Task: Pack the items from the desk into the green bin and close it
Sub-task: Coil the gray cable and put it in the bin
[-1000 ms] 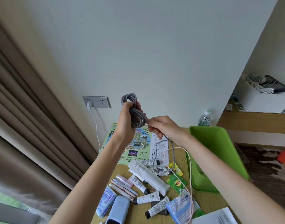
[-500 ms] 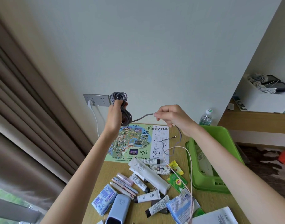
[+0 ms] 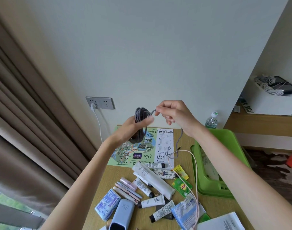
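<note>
Coiling grey cable (image 3: 140,117) above the table (image 3: 112,178): left grip (image 3: 131,130) clasps the coil, right grip (image 3: 176,114) pinches the strand; we should lift gently, the tail seemingly snagging the pink cord (image 3: 196,173).

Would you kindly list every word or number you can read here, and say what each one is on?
"1260": handwritten on the map leaflet.
"4968": handwritten there too.
"6": handwritten on its white column.
"Lipton": logo on the green sachet.
Too small to read: print on the tubes and the blue packet.
</note>
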Motion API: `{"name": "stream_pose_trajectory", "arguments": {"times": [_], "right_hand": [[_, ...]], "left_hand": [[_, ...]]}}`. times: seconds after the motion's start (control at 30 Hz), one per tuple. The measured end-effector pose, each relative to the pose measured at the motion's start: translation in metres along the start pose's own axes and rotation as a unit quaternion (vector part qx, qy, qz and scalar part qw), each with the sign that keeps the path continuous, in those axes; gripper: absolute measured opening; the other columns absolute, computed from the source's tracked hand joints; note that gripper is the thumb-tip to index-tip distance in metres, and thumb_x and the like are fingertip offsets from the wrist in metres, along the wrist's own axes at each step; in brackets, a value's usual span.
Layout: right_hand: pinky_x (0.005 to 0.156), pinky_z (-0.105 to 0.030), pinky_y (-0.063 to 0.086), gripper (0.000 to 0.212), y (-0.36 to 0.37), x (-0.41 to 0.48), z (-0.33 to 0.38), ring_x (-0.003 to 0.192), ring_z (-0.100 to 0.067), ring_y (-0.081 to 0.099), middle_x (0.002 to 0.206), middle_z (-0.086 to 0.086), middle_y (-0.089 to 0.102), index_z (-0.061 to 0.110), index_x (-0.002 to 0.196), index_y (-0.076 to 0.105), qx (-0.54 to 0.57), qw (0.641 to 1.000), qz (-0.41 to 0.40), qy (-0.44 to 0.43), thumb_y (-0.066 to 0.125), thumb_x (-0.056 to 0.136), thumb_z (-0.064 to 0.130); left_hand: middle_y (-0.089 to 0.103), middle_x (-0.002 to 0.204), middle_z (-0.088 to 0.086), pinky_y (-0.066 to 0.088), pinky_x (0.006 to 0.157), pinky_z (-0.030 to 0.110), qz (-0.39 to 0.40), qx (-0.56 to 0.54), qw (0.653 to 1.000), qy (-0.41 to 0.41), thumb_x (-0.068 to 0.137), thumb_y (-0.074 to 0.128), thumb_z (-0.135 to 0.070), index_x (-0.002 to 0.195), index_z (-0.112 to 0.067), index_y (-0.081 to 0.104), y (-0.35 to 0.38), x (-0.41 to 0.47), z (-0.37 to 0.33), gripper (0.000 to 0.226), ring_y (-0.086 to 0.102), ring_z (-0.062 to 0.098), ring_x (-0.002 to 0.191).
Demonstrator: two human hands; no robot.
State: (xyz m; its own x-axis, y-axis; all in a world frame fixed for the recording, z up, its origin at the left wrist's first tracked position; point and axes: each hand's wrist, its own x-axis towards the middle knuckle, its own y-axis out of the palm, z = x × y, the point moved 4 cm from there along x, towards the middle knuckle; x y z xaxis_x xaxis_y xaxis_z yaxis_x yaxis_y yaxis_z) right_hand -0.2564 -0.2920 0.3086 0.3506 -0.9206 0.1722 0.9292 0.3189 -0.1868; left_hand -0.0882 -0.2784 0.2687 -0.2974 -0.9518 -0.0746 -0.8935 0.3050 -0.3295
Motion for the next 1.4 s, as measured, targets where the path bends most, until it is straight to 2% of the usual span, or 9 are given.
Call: {"name": "stream_pose_trajectory", "arguments": {"times": [0.1,0.2,0.3,0.4,0.6,0.9,1.1,1.27,1.4], "right_hand": [[0.049,-0.022,0.036,0.021,0.003,0.001,0.002,0.045,-0.008,0.034,0.046,0.012,0.040,-0.002,0.082,0.069,-0.011,1.000,0.018,-0.017,0.060,0.094,0.013],[0.048,-0.021,0.036,0.021,0.006,0.003,0.004,0.045,-0.007,0.036,0.046,0.014,0.047,0.003,0.080,0.071,-0.044,0.998,0.016,-0.029,0.062,0.093,0.018],[0.046,-0.018,0.035,0.018,0.002,0.006,0.001,0.043,-0.002,0.038,0.047,0.015,0.051,0.009,0.078,0.068,-0.066,0.997,-0.015,-0.025,0.069,0.089,0.023],[0.043,-0.018,0.032,0.023,-0.005,0.007,-0.007,0.042,-0.004,0.037,0.049,0.014,0.046,0.010,0.080,0.061,-0.054,0.997,-0.050,-0.002,0.075,0.084,0.028],[0.042,-0.019,0.023,0.032,-0.015,0.001,-0.031,0.047,-0.011,0.027,0.052,0.009,0.037,0.010,0.078,0.055,0.024,0.993,-0.094,0.063,0.061,0.093,0.037],[0.048,-0.022,0.033,0.040,0.000,-0.004,-0.047,0.046,-0.011,0.037,0.056,0.005,0.046,0.013,0.074,0.059,0.044,0.995,-0.032,0.086,0.048,0.099,0.041],[0.044,-0.023,0.028,0.044,0.018,-0.008,-0.051,0.042,-0.013,0.033,0.053,0.001,0.046,0.011,0.066,0.058,0.050,0.991,0.052,0.113,0.046,0.101,0.037],[0.043,-0.023,0.025,0.046,0.021,-0.009,-0.048,0.042,-0.014,0.031,0.054,-0.002,0.046,0.014,0.059,0.058,0.038,0.990,0.069,0.117,0.051,0.097,0.039],[0.045,-0.020,0.031,0.048,0.018,-0.010,-0.049,0.045,-0.014,0.035,0.054,0.001,0.049,0.016,0.059,0.060,0.006,0.990,0.082,0.118,0.051,0.096,0.045]], "left_hand": [[0.042,0.070,0.000,0.031,0.060,0.025,0.035,0.050,0.998,-0.006,0.088,0.064,-0.045,0.080,-0.014,0.049,0.010,-0.002,-0.003,0.035,0.037,0.011,0.060],[0.055,0.080,0.002,0.038,0.069,0.027,0.047,0.062,0.996,-0.037,0.088,0.060,-0.042,0.091,-0.008,0.061,0.018,-0.004,-0.003,0.035,0.049,0.012,0.069],[0.064,0.089,0.001,0.041,0.081,0.030,0.056,0.033,0.997,-0.047,0.081,0.054,-0.042,0.085,-0.019,0.066,0.024,-0.004,-0.003,0.027,0.057,0.013,0.083],[0.064,0.085,-0.002,0.039,0.079,0.033,0.058,0.012,0.997,-0.046,0.080,0.051,-0.043,0.075,-0.029,0.067,0.026,-0.003,-0.003,0.022,0.055,0.013,0.081],[0.056,0.068,-0.002,0.033,0.069,0.035,-0.038,-0.048,0.998,-0.021,0.079,0.047,-0.038,0.069,-0.022,0.064,0.017,0.000,-0.006,0.025,0.046,0.016,0.066],[0.032,0.067,-0.003,0.024,0.058,0.033,-0.117,-0.151,0.980,0.050,0.085,0.039,-0.029,0.103,-0.008,0.068,0.012,0.001,-0.014,0.040,0.028,0.016,0.061],[0.033,0.071,-0.002,0.024,0.057,0.032,-0.158,-0.173,0.971,0.047,0.084,0.040,-0.030,0.106,-0.014,0.071,0.015,0.004,-0.018,0.041,0.029,0.014,0.058],[0.049,0.059,-0.014,0.035,0.052,0.027,-0.164,-0.157,0.973,0.043,0.082,0.043,-0.033,0.088,-0.017,0.069,0.019,0.006,-0.020,0.031,0.044,0.007,0.050],[0.048,0.059,-0.009,0.032,0.051,0.029,-0.168,-0.191,0.967,0.031,0.084,0.043,-0.034,0.080,-0.017,0.062,0.019,0.004,-0.014,0.025,0.041,0.010,0.049]]}}
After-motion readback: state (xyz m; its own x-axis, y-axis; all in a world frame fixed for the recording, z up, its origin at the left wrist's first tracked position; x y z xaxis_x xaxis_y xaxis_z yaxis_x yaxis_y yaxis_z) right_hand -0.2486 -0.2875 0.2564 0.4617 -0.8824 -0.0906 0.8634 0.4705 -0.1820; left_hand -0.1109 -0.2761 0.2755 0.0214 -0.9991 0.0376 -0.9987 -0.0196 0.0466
